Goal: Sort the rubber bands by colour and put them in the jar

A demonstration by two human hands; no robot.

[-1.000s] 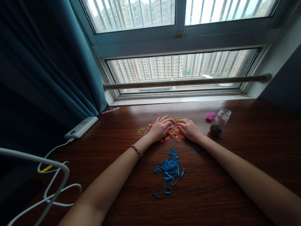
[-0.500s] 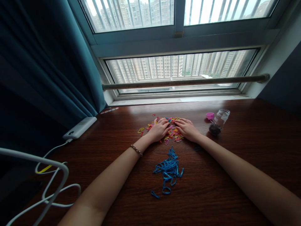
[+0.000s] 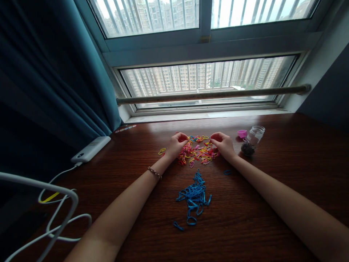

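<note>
A loose pile of small rubber bands (image 3: 200, 154), mostly pink, red and yellow, lies spread between my two hands. A few blue ones (image 3: 193, 138) show at its far edge. My left hand (image 3: 176, 145) is at the pile's left side, thumb and forefinger pinched together; what is between them is too small to make out. On the right side my right hand (image 3: 224, 145) also makes a pinch low over the bands, its contents unclear. Nearer to me lies a separate heap of blue rubber bands (image 3: 194, 194). A single blue band (image 3: 227, 172) rests below my right wrist.
A clear jar (image 3: 255, 135) leans at the right beside a dark ball-like clump (image 3: 248, 149) and a pink cup-shaped piece (image 3: 242, 134). At the left are a white power strip (image 3: 91, 149) and looping white cables (image 3: 68, 193). The window bar (image 3: 212, 96) runs behind the table.
Both hands have gone from lying flat on the multicoloured pile to pinching at its sides, farther apart. More of the pile and the single blue band at the right now show.
</note>
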